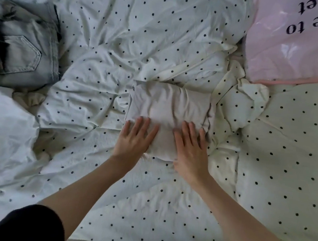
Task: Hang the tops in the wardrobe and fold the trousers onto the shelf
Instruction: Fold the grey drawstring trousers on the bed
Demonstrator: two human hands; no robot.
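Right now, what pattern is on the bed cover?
White with small dark polka dots, seen in the head view: bed cover.

A single head-worn wide-angle view looks steeply down — close over the polka-dot duvet (179, 37) — with both forearms reaching up from the bottom edge toward mid-frame.

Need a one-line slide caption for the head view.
Both hands, left and right, press a folded garment flat on the dotted duvet.

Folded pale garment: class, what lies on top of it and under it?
Both hands, left and right, rest flat on the folded pale garment. Under it lies the dotted bedcover; what it covers is hidden.
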